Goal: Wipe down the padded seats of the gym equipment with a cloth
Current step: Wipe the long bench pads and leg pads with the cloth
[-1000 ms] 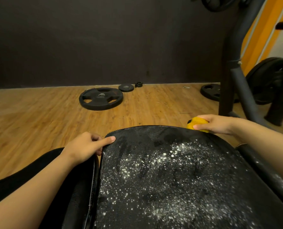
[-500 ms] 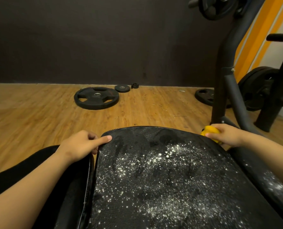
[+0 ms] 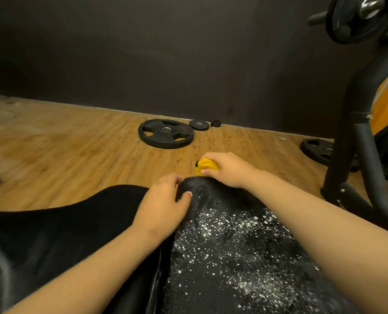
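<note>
A black padded seat [image 3: 229,257] fills the lower middle of the head view, speckled with white dust. My right hand [image 3: 228,169] grips a bunched yellow cloth [image 3: 205,165] at the seat's far end, over its front edge. My left hand [image 3: 165,205] holds the seat's left far corner, thumb on top of the pad and fingers curled over the edge. Both forearms reach in from the bottom. The cloth is partly hidden under my fingers.
A large black weight plate [image 3: 165,133] lies on the wooden floor [image 3: 63,155] ahead, with a small plate [image 3: 199,124] and a collar behind it. A dark machine frame [image 3: 356,137] rises at right, another plate [image 3: 317,150] at its foot. Black fabric [image 3: 52,234] lies left of the seat.
My right hand has swept the yellow cloth from the seat's right far corner leftward to the middle of its front edge. My left hand stays at the left corner. The view has tilted and shifted left.
</note>
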Tool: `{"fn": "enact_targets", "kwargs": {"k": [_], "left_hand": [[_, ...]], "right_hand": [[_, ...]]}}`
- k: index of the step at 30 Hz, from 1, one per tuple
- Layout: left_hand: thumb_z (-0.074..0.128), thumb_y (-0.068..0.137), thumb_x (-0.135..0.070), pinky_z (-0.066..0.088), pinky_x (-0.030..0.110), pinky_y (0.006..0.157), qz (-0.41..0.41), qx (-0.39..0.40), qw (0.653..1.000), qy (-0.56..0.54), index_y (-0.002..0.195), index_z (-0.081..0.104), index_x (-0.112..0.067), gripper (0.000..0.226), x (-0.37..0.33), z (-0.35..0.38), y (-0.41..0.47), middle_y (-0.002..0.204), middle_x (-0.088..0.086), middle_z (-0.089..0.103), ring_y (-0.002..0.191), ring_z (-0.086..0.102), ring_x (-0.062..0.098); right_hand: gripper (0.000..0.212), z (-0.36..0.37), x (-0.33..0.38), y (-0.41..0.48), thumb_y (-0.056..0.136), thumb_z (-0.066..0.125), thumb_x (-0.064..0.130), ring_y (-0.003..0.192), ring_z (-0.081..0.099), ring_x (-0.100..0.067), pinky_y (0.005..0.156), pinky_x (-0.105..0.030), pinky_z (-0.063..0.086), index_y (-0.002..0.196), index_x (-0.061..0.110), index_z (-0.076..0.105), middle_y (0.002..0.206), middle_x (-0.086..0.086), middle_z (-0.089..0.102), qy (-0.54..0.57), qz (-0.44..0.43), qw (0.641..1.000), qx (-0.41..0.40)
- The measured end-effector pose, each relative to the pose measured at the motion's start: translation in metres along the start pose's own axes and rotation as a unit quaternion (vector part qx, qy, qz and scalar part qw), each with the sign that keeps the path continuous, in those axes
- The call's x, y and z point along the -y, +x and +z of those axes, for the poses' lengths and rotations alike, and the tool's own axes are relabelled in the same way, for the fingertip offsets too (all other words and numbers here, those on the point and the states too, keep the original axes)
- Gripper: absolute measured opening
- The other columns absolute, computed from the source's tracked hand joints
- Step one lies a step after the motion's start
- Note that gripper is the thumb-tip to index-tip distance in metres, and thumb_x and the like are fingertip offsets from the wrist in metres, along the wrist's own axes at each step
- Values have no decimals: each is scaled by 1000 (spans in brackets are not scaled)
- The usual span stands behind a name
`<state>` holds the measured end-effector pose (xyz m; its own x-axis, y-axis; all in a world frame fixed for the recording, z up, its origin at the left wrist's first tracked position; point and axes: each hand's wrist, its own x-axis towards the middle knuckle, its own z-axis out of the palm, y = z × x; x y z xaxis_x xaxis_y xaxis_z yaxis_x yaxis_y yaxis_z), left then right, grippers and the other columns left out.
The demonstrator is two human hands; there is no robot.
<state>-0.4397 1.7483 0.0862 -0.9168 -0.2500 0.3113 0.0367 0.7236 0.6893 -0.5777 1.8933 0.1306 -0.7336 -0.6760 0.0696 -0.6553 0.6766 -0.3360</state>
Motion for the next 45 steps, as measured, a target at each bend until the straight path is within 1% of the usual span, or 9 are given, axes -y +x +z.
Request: {"fn": "enact_targets", "kwargs": {"k": [6,10,17,21,24,29,34,40,45], "left_hand": [[48,97,-37,26,23,111,-45,17,999,10,144,30,-18,53,-29,8,-72,144,-6,30,135,24,9],[43,100,-38,14,22,116,-59,43,997,8,150,19,-18,59,-37,8,-99,157,-8,8,145,2,8],[47,98,-34,16,17,112,-61,3,998,-25,149,25,-16,58,-35,9,-102,156,-6,20,144,12,7],[48,98,-33,18,17,112,-61,-1,998,-22,147,29,-17,55,-35,8,-103,155,-7,22,143,16,7],[48,97,-33,19,17,112,-61,-4,998,-18,146,31,-17,54,-35,8,-103,155,-7,25,142,18,8],[47,98,-34,21,19,112,-63,-7,998,-6,146,33,-17,53,-35,9,-101,154,-7,26,141,20,7],[49,97,-34,22,20,111,-66,-8,998,-3,144,35,-19,51,-35,8,-103,153,-8,28,140,22,7],[50,97,-32,23,20,110,-68,-2,998,8,143,38,-18,50,-36,7,-103,152,-8,31,139,24,8],[49,97,-32,24,21,110,-71,0,997,13,143,38,-19,49,-38,5,-102,152,-8,31,139,25,7]], "right_hand": [[22,26,63,20,90,62,29,100,57,-19,85,-35,46,110,20,61,106,1,66,-57,-78,994,55],[22,18,66,7,90,64,29,99,57,-17,87,-35,46,110,22,61,104,4,65,-29,-69,995,59],[27,13,64,-34,87,67,27,99,51,-11,85,-27,41,113,22,61,106,5,59,-16,-113,990,83],[29,-2,32,-16,86,68,22,104,53,-22,83,-30,39,114,19,60,109,-1,55,-90,-22,996,-15],[25,4,19,-7,87,68,25,103,57,-26,78,-29,38,110,15,62,109,-5,62,-62,48,995,-63],[28,16,33,-25,86,68,34,99,56,-19,78,-30,40,110,21,62,107,2,60,-87,-19,990,-113],[29,10,31,-51,83,71,35,93,55,-11,80,-29,45,108,24,62,100,9,59,-51,-82,995,-14],[25,8,34,-14,86,68,30,100,56,-23,81,-34,44,108,16,63,107,-3,61,-98,10,993,-72],[26,18,69,4,85,68,30,101,57,-22,88,-41,48,108,18,64,108,-3,63,-97,-60,993,34]]}}
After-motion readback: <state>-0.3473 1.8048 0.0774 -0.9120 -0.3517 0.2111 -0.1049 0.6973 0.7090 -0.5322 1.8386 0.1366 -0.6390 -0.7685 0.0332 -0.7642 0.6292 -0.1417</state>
